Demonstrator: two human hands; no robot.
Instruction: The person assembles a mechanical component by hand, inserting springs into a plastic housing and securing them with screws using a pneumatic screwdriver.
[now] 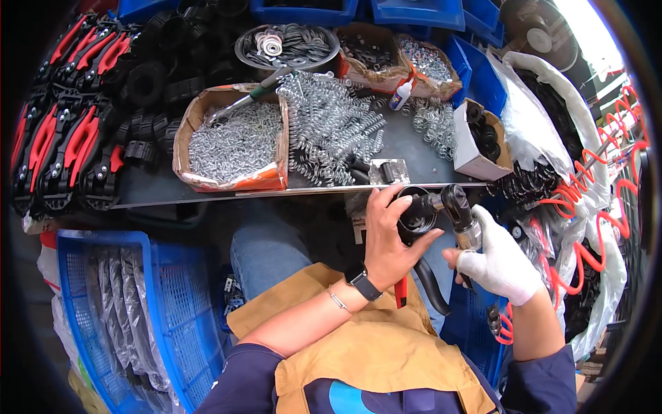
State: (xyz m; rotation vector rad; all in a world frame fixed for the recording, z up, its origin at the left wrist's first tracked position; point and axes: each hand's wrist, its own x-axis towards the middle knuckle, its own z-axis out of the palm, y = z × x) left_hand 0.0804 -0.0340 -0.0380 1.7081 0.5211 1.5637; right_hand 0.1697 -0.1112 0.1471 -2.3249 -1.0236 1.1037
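Observation:
My bare left hand [390, 241], with a watch on its wrist, grips a black tool part [416, 219] with a round opening, just off the bench's front edge. Below that hand hang a red lever [400, 292] and a black curved handle [431, 286], which look like parts of the same piece. In its white glove, my right hand [495, 261] is closed round a metal air ratchet wrench [469, 236]. The wrench's head lies close to the round opening; whether its tip touches anything inside cannot be made out. A small metal block with a black peg [387, 171] sits at the bench edge, beyond my left fingertips.
A cardboard box of screws [238, 148] and a pile of springs [331, 124] occupy the bench. Behind stands a bowl of washers [303, 58]. Black-and-red tools [76, 148] are stacked left. A red coiled hose [586, 241] hangs right; a blue basket [158, 276] stands lower left.

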